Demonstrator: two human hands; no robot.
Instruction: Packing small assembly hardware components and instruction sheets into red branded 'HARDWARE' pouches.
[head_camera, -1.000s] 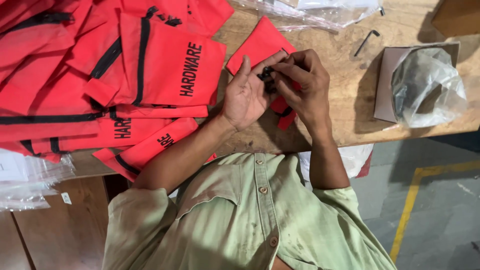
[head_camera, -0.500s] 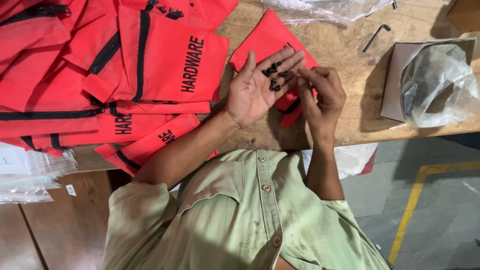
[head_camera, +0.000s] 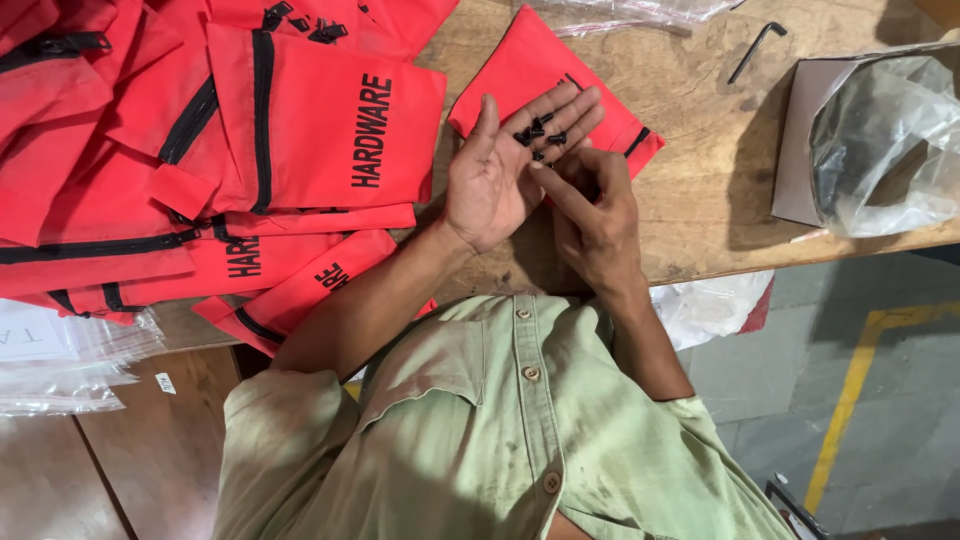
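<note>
1. The wooden tabletop (head_camera: 690, 180) fills the upper half of the frame, its near edge running across the middle; the person's light green shirt (head_camera: 500, 430) takes up the lower centre.
2. A pile of red zippered pouches (head_camera: 200, 150) with black zips covers the upper left of the frame, overlapping one another.
3. A cardboard box (head_camera: 795, 140) lined with a clear plastic bag (head_camera: 880, 140) sits at the upper right edge of the tabletop.
4. One separate red pouch (head_camera: 520, 70) lies flat at the upper centre, under the fingers of the left hand.
5. The left hand (head_camera: 500, 170) is at the centre of the frame, palm up and open flat, grasping nothing, fingers stretched over the separate pouch.
6. The right hand (head_camera: 590, 215) lies just right of it, its grip loosely curled; its forefinger reaches to the left hand's fingers, and whether it pinches anything cannot be told.
7. A black hex key (head_camera: 755, 48) lies on bare wood at the upper right, well apart from the hands.
8. Several small black screws (head_camera: 538, 135) rest on the left hand's fingers, just above the right forefinger's tip.
</note>
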